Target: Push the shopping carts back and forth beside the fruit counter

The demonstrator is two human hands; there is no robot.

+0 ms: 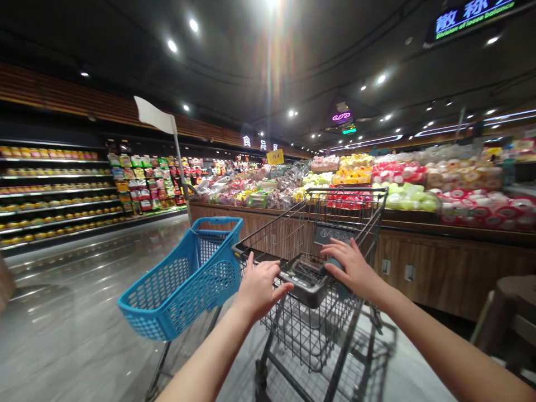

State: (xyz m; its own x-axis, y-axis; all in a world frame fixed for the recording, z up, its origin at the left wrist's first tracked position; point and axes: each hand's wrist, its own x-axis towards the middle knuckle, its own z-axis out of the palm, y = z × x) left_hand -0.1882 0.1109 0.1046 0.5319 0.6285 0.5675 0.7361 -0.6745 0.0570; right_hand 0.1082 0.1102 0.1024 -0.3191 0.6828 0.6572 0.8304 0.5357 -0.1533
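A black wire shopping cart point(335, 223) stands right in front of me in a supermarket aisle, its basket bare. My left hand point(258, 287) is closed around the left end of the cart's push bar. My right hand point(350, 266) rests over the bar's right end, fingers curled on its blue-grey grip point(335, 268). A blue plastic basket point(184, 282) on a thin frame sits tilted beside the cart's left side, touching or nearly touching it.
A long wooden produce counter point(444, 268) piled with wrapped fruit runs along the right. Shelves of packaged goods point(54, 190) line the far left wall. A white flag on a pole point(178, 151) rises behind the basket. Glossy grey floor point(75, 312) stretches left.
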